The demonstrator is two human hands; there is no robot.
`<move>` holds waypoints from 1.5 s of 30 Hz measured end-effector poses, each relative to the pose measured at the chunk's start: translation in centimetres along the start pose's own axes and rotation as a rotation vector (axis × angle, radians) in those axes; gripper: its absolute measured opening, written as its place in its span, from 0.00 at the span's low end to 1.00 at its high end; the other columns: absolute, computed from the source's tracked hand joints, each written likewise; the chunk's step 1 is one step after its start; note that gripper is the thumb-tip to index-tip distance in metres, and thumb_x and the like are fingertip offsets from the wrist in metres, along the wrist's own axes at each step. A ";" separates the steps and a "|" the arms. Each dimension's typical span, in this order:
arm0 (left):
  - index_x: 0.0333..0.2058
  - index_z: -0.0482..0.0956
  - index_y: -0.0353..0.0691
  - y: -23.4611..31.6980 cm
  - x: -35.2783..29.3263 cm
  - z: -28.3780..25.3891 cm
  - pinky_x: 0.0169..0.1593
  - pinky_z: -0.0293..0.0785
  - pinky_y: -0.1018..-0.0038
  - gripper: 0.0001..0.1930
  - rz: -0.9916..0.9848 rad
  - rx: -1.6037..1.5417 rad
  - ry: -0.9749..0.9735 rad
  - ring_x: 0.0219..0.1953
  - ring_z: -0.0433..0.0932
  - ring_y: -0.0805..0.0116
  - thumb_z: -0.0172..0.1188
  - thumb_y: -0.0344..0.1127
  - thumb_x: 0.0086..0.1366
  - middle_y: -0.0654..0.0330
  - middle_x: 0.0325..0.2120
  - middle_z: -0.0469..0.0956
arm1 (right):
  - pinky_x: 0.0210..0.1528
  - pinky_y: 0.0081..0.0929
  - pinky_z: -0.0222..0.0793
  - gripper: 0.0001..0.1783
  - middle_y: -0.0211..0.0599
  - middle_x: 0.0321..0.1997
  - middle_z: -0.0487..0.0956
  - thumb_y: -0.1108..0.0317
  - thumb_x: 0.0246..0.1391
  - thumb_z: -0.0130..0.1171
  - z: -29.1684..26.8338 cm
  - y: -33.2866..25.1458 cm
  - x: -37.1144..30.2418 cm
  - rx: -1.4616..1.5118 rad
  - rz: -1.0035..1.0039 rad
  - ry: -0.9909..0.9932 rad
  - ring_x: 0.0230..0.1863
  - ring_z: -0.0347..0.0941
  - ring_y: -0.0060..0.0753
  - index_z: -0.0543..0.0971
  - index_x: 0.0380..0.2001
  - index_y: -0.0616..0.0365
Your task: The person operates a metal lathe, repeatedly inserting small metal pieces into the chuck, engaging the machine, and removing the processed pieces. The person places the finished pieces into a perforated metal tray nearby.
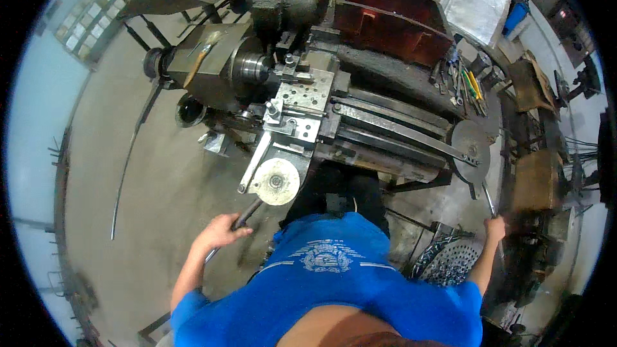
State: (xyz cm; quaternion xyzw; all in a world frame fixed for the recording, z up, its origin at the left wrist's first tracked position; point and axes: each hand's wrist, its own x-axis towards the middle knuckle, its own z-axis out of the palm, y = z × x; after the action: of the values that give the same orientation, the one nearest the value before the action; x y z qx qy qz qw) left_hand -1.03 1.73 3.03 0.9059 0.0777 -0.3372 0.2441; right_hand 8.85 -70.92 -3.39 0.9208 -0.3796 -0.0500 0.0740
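My left hand [222,231] is wrapped round a dark lever [247,214] that slants down from a pale round disc [277,183] at the near end of the lathe's cross slide. On the far right, my right hand [494,228] grips a shiny metal lever [490,200], which hangs from a dark grey round plate [471,148]. A long flat bar [405,130] links that plate to the perforated slide [302,99]. Left of the slide sits the round metal chuck [249,66]. Whether a workpiece is in it cannot be made out.
A wooden-handled brush [199,64] lies on the headstock. Behind stand an electric motor [289,3] and a dark red box [392,22]. Several hand tools [464,87] lie at the right. A perforated basket [453,262] with small metal parts stands low, near my right arm.
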 end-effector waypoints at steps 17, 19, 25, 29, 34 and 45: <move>0.34 0.77 0.41 0.3 1.8 2.1 0.32 0.68 0.70 0.11 -0.026 -0.186 0.138 0.26 0.74 0.66 0.55 0.37 0.52 0.53 0.23 0.76 | 0.40 0.44 0.64 0.24 0.49 0.36 0.74 0.58 0.32 0.49 2.3 -1.2 -8.1 0.149 0.093 0.105 0.38 0.70 0.54 0.73 0.39 0.52; 0.33 0.77 0.41 1.0 1.7 1.9 0.34 0.69 0.70 0.10 -0.081 -0.160 0.135 0.27 0.75 0.62 0.54 0.35 0.52 0.54 0.23 0.76 | 0.40 0.43 0.65 0.26 0.47 0.37 0.74 0.57 0.33 0.50 2.1 -1.8 -7.9 0.168 0.094 0.117 0.38 0.70 0.53 0.72 0.40 0.51; 0.33 0.77 0.42 -0.4 1.8 2.9 0.33 0.69 0.70 0.10 -0.123 -0.199 0.144 0.26 0.75 0.63 0.53 0.34 0.51 0.55 0.23 0.77 | 0.36 0.41 0.66 0.23 0.40 0.36 0.75 0.51 0.37 0.52 2.4 -1.5 -3.0 0.078 0.034 0.145 0.36 0.71 0.46 0.73 0.40 0.45; 0.33 0.77 0.40 -1.4 2.7 2.7 0.32 0.69 0.72 0.10 -0.071 -0.223 0.114 0.26 0.75 0.68 0.53 0.33 0.52 0.57 0.23 0.77 | 0.32 0.42 0.66 0.17 0.40 0.28 0.74 0.53 0.40 0.50 4.8 1.8 7.2 -0.074 -0.090 0.205 0.32 0.70 0.45 0.73 0.30 0.53; 0.36 0.76 0.43 -0.7 2.8 2.3 0.35 0.69 0.74 0.11 -0.075 -0.278 0.056 0.29 0.75 0.71 0.54 0.33 0.52 0.60 0.25 0.78 | 0.45 0.49 0.58 0.22 0.34 0.42 0.72 0.51 0.41 0.50 -0.3 -2.6 12.7 -0.174 -0.041 0.167 0.46 0.65 0.43 0.72 0.38 0.51; 0.36 0.73 0.28 -10.6 11.1 -6.2 0.35 0.71 0.73 0.18 -0.099 -0.721 0.400 0.29 0.74 0.69 0.57 0.38 0.51 0.55 0.26 0.75 | 0.49 0.43 0.60 0.30 0.39 0.54 0.62 0.61 0.39 0.52 2.5 -2.2 6.1 -0.038 -0.032 0.365 0.55 0.57 0.45 0.62 0.50 0.54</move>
State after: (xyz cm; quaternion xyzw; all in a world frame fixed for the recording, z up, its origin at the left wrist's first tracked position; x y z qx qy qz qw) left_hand 7.76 13.77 -4.30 0.8052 0.2804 -0.1173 0.5092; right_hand 14.27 -73.94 -6.40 0.9190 -0.3440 0.1096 0.1582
